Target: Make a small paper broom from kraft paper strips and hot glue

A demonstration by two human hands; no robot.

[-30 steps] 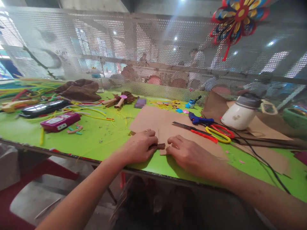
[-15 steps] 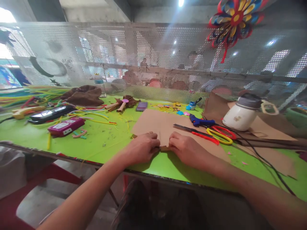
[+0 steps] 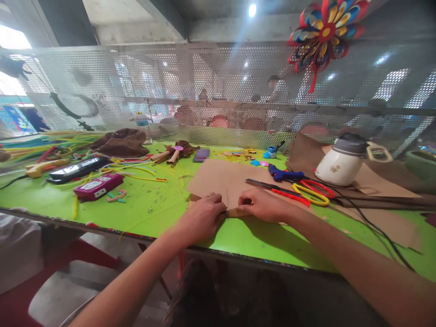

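Observation:
A sheet of brown kraft paper (image 3: 218, 175) lies in front of me on the green table. Its near edge is turned up into a narrow fold or roll. My left hand (image 3: 208, 211) presses on that edge with fingers curled and closed, and part of the fold is hidden beneath it. To the right, my right hand (image 3: 262, 205) pinches the same edge between thumb and fingers. Beyond the right hand, scissors (image 3: 315, 194) with red and yellow handles rest on the paper beside a blue glue gun (image 3: 285, 173).
A white jug-like bottle (image 3: 340, 165) stands at the right, a black cord nearby. On the left are a purple box (image 3: 98, 186), a dark glossy case (image 3: 80, 169) and a brown cloth bundle (image 3: 121, 143). A rolled-paper figure (image 3: 175, 154) lies at the back. The table (image 3: 136, 218) ends close to my body.
My right hand has shifted slightly, its fingers now raised into a clearer pinch at the paper's edge. The left hand stays on the fold. The head view has tilted slightly upward.

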